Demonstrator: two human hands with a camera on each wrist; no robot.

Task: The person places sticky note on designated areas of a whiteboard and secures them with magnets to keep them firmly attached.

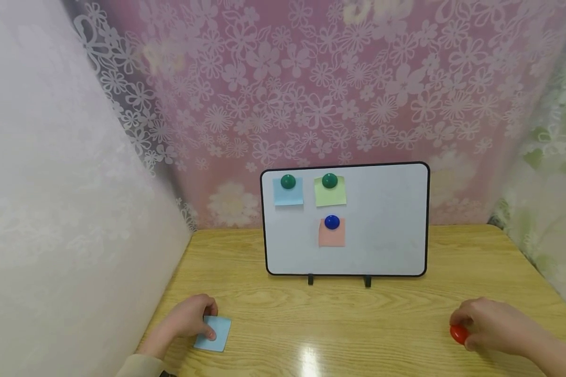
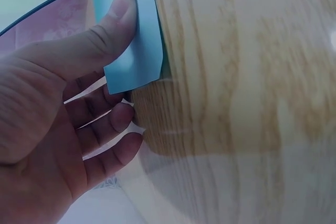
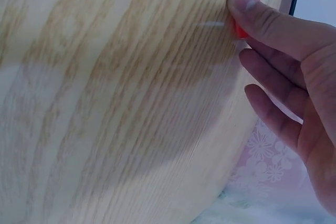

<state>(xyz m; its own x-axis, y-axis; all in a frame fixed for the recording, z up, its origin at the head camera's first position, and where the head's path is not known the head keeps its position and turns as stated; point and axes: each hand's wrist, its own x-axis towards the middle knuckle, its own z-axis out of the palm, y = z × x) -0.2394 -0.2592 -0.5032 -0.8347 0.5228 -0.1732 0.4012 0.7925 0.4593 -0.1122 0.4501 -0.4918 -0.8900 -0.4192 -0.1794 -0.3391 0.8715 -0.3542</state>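
My left hand point(image 1: 192, 318) pinches a blue sticky note point(image 1: 220, 335) over the left part of the table; in the left wrist view the thumb lies across the face of the note point(image 2: 142, 51). At the right side, my right hand point(image 1: 492, 325) holds a round red magnet point(image 1: 459, 333) between thumb and fingers. The right wrist view shows the magnet point(image 3: 247, 11) partly hidden behind the thumb. A whiteboard point(image 1: 387, 225) stands upright farther back. On it, green magnets hold a blue note point(image 1: 287, 198) and a green note point(image 1: 330, 196), and a blue magnet point(image 1: 332, 222) holds a pink note point(image 1: 332, 238).
The whiteboard rests on two small black feet point(image 1: 368, 281) on the wooden table point(image 1: 311, 319). Behind it hangs a pink flowered curtain point(image 1: 311, 104). Pale cloth point(image 1: 75, 183) borders the left side, and a leafy-patterned one point(image 1: 547, 183) borders the right.
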